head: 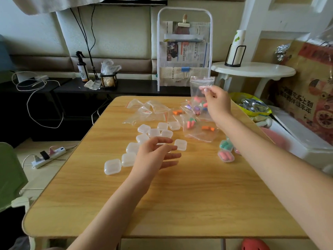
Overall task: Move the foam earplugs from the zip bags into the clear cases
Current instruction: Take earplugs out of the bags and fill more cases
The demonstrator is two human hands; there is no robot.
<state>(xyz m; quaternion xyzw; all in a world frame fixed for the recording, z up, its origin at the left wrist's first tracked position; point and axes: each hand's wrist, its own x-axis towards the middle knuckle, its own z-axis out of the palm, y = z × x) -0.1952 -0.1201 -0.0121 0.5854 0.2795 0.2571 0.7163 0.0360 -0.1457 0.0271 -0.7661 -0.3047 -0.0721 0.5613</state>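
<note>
Broadly, a wooden table (pixel 180 195) fills the view, with both bare forearms reaching over it. Behind it stands a white newspaper rack (pixel 183 49), and to the right a white round side table (pixel 255 71) carries a stack of paper cups (pixel 237 46) in a black holder. On the floor at left lies a white power strip (pixel 49 156).

Near the far edge of the table, flat empty zip bags (pixel 147 110) lie in a loose heap, and just beside them on the right are bags still holding earplugs (pixel 198 127), orange and pink ones showing through the plastic. Closer in, a cluster of empty clear cases (pixel 142 141) spreads across the middle. Well to the right sit filled cases (pixel 225 151), one with teal plugs and one with pink.

The right hand (pixel 217 101) is raised above the far bags, pinching the top of a lifted zip bag (pixel 201 92) that hangs with colourful earplugs (pixel 199 104) in its bottom. The left hand (pixel 155 156) hovers over the case cluster, fingers spread and relaxed, gripping nothing.
</note>
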